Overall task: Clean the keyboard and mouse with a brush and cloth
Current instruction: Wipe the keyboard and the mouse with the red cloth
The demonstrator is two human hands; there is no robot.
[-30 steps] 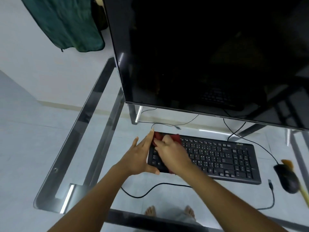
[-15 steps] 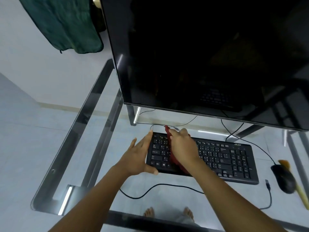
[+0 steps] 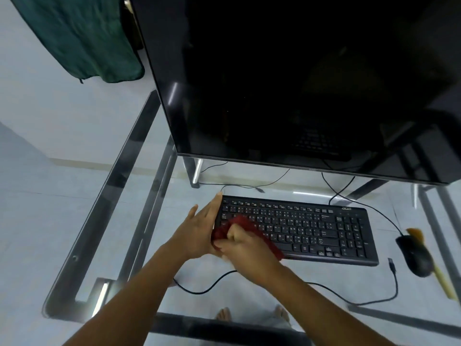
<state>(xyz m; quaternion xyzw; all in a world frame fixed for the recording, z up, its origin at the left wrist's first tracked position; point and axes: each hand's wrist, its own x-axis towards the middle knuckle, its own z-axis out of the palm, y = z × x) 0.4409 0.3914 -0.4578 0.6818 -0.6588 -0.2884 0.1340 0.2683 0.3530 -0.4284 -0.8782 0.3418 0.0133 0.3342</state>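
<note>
Right hand (image 3: 245, 248) bunched around red cloth (image 3: 240, 227) on the keyboard's (image 3: 311, 229) left keys, left hand (image 3: 199, 231) flat and open, bracing its 9 o'clock edge; mouse (image 3: 415, 255) at 3 o'clock on glass bench (image 3: 139, 208), touching brush (image 3: 442, 283).

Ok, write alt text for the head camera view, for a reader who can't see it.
A person's right hand presses a red cloth onto the left end of a black keyboard while the left hand braces its left edge. The keyboard lies on a glass desk below a dark monitor; a black mouse and a brush lie at the right.
</note>
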